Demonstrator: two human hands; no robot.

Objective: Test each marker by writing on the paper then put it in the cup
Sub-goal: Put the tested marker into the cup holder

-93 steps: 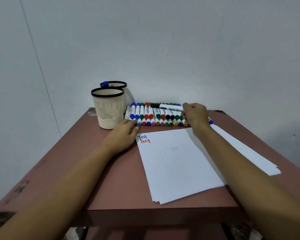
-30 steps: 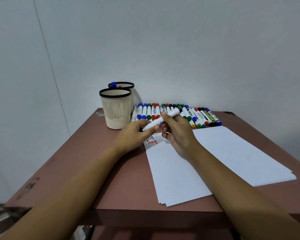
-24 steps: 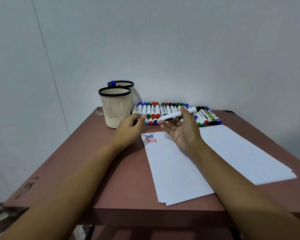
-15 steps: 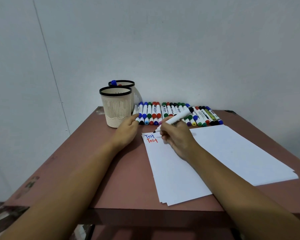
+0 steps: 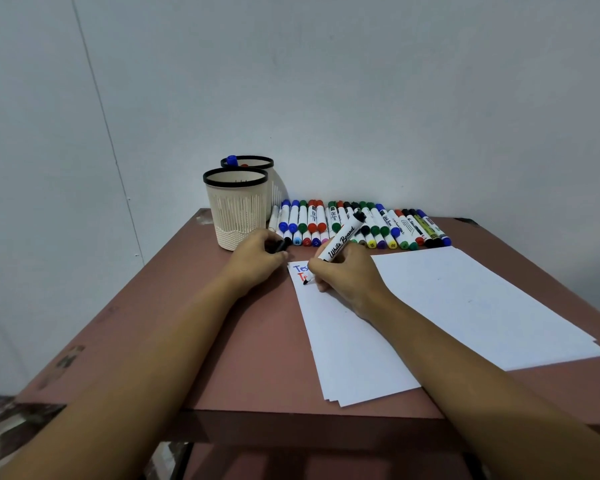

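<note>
beside the cup (image 5: 235,209), the left hand (image 5: 255,261) curls round the black cap (image 5: 280,247). the right hand (image 5: 350,278) pinches the marker (image 5: 340,241), tip down on the paper (image 5: 465,306) under the red word (image 5: 301,276): the third test is starting. next it needs writing, recapping, then dropping in the cup. half a second ago the tip stood higher, beside the words

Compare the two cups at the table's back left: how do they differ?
The front cup stands nearer; the back cup sits behind it, partly hidden. The back cup shows a blue marker cap at its rim; the front cup shows none. Both are cream with black rims.
</note>
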